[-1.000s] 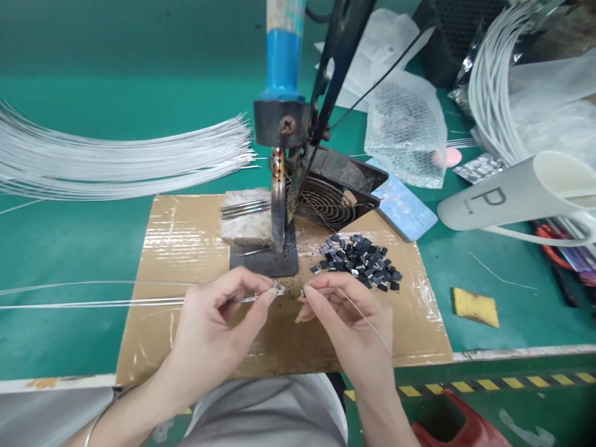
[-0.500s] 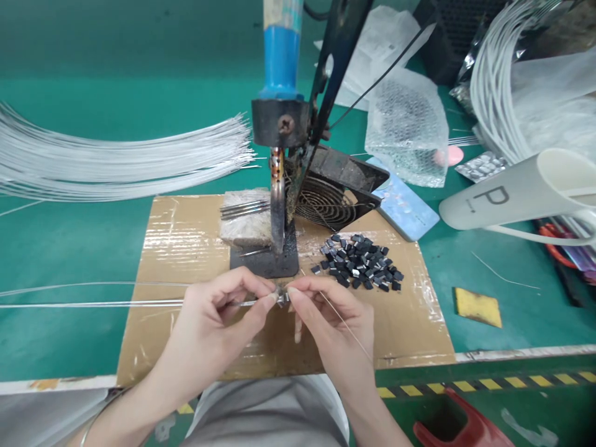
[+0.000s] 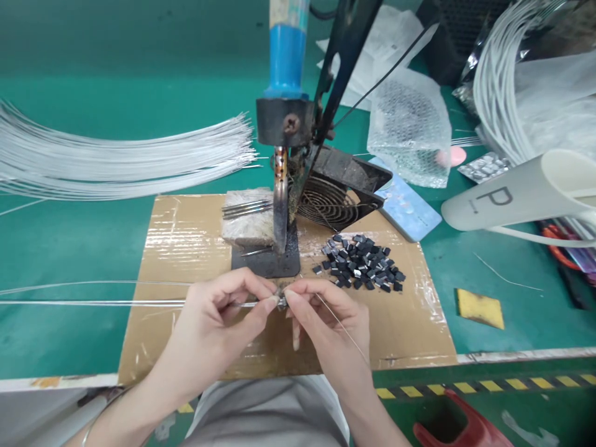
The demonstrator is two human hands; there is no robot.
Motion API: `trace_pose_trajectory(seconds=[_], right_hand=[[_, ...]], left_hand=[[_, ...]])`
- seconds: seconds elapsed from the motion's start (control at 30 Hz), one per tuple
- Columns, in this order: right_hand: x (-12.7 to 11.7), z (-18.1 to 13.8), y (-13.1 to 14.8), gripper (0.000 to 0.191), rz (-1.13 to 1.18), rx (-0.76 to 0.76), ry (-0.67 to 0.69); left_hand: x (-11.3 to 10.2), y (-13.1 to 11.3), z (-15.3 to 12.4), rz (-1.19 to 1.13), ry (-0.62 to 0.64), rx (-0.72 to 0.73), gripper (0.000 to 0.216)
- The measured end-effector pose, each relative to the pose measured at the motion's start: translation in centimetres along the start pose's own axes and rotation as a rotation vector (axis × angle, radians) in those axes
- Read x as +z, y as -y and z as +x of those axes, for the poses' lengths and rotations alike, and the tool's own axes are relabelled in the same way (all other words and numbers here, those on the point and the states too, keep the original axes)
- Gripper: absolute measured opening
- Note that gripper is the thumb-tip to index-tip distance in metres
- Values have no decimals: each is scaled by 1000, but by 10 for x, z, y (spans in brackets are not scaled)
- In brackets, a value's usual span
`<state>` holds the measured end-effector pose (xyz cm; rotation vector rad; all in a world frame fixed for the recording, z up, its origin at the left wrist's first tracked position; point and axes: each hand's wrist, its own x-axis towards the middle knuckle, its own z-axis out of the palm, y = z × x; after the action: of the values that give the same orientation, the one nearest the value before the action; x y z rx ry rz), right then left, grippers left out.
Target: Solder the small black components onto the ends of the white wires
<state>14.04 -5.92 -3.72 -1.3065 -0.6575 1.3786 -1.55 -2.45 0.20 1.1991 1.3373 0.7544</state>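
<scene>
My left hand [image 3: 221, 326] is closed in a pinch on thin white wires [image 3: 158, 303], which run off to the left. Close by, the fingertips of my right hand [image 3: 335, 332] press together at a small metallic connector [image 3: 282, 302] by the wires' ends. Fingers cover most of that piece. A thin wire [image 3: 347, 330], perhaps solder, passes through my right hand and trails over its back. Just beyond my hands, a soldering iron [image 3: 280, 217] with a blue handle hangs tip-down in a black stand. Beside my right hand lies a heap of small black connectors [image 3: 365, 264].
Cardboard [image 3: 177, 248] covers the work area. A stained block [image 3: 246, 226] with metal rods and a small fan [image 3: 333, 198] flank the iron. White wires [image 3: 139, 155] lie left. A phone [image 3: 410, 208], yellow sponge [image 3: 480, 308] and white mug [image 3: 507, 195] sit right.
The fingertips of my right hand have shifted slightly left, nearer my left fingertips at the connector. My left hand keeps its pinch. The whole view has moved a little.
</scene>
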Motion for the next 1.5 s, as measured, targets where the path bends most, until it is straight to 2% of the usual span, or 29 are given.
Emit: trace_pose_trajectory(seconds=[0.17, 0.27, 0.43, 0.57, 0.63, 0.67, 0.7, 0.77, 0.97, 1.17, 1.5], right_hand=[[0, -1, -2, 25, -55, -55, -5], [-4, -3, 0, 21, -175, -142, -13], [-14, -8, 5, 37, -303, -229, 76], [-20, -8, 9, 27, -413, -277, 83], [-21, -6, 12, 14, -474, -277, 79], [-22, -5, 13, 12, -498, -279, 78], [-22, -4, 14, 19, -515, -286, 80], [-21, 1, 16, 27, -511, -326, 92], [-14, 13, 12, 19, -412, -480, 75], [-9, 12, 10, 23, -318, -412, 94], [-4, 15, 16, 24, -259, -375, 54]], left_hand=[[4, -4, 3, -65, -13, 3, 12], [6, -4, 4, -75, -29, 11, 13], [4, -4, 7, -18, -39, 4, 13], [6, -7, 14, -23, -93, 13, 10], [7, -8, 17, -17, -120, 12, 9], [8, -8, 19, -11, -126, 13, 9], [8, -8, 20, -5, -129, 17, 9], [8, -9, 22, 5, -135, 29, 9], [6, -19, 26, 27, -127, -4, 12], [6, -25, 30, 3, -151, -12, 9], [4, -26, 33, -67, -159, 14, 8]])
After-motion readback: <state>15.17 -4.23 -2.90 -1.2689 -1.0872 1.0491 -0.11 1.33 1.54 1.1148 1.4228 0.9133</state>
